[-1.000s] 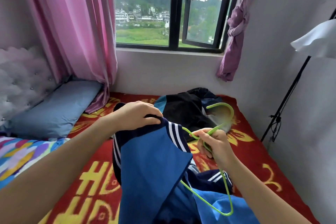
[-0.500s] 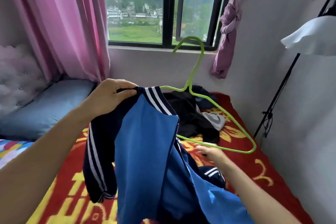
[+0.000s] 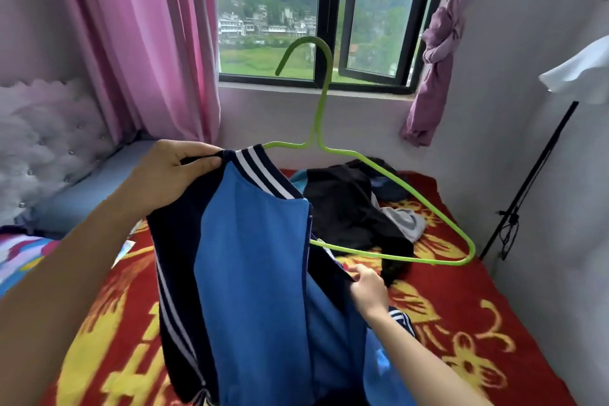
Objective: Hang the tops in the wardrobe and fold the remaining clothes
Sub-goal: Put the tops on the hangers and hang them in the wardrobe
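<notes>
While left hand (image 3: 171,175) pinches collar (image 3: 260,171) high, right hand (image 3: 369,290) grips jacket (image 3: 250,257) front, presumably seating hanger (image 3: 321,99) inside.

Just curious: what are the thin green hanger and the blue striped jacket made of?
The thin green hanger looks like coated wire: slim rod, matte even colour. The blue striped jacket seems a soft synthetic knit, perhaps polyester: it drapes limply, smooth-faced.

Lit brightly and softly by daylight from the window (image 3: 273,10); blown out to white at the top of the panes; faint, diffuse shadows only; wide-angle bending of straight lines toward the edges; slight motion blur low in frame.
</notes>
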Demonstrator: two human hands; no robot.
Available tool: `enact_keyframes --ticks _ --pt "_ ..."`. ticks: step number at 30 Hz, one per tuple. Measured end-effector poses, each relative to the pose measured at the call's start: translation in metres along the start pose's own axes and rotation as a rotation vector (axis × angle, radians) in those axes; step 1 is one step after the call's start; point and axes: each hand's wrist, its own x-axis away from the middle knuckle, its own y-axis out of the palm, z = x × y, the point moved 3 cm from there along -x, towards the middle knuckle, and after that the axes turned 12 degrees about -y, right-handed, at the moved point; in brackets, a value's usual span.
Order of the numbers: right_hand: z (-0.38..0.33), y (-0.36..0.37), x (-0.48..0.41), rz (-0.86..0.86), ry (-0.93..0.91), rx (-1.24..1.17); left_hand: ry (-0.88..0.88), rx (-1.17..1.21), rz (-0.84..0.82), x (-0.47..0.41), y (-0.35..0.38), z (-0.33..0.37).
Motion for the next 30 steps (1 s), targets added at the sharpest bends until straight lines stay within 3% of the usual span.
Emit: enact_keyframes --ticks 6,10,12,16,19,22,23,26,27,28,30 --pt "0.015 -0.092 -0.029 0.165 0.118 -0.544 -0.112 0.048 0.057 0.009 -0.016 -0.037" --pt "-0.004 -0.153 -0.056 0.197 0.071 -0.459 -0.134 -0.011 -0.041 0.011 0.008 -0.061" --pt "-0.026 -0.172 -0.060 0.213 -0.004 -0.390 -0.147 -0.061 -0.015 0.009 0.024 -0.069" --pt "-0.075 -0.182 -0.053 0.279 -0.164 -0.253 -0.142 -0.319 0.148 0.007 0.055 -0.071" --pt "-0.097 -0.180 -0.046 0.303 -0.223 -0.166 -0.051 -0.520 0.366 0.009 0.065 -0.059" --pt "-0.127 -0.176 -0.024 0.368 -0.292 -0.167 0.125 -0.576 0.561 0.012 0.068 -0.045" --pt "-0.138 -0.170 -0.013 0.321 -0.343 -0.171 0.189 -0.577 0.630 0.014 0.067 -0.041" --pt "-0.160 -0.141 0.032 -0.136 -0.513 -0.156 0.287 -0.512 0.784 0.020 0.056 -0.037" --pt "-0.164 -0.141 0.042 -0.183 -0.562 -0.115 0.305 -0.471 0.825 0.022 0.048 -0.037" --pt "-0.165 -0.152 0.040 -0.074 -0.607 -0.053 0.329 -0.435 0.859 0.023 0.041 -0.037" --pt "-0.162 -0.190 0.020 0.372 -0.656 0.110 0.404 -0.402 0.889 0.024 0.027 -0.032"
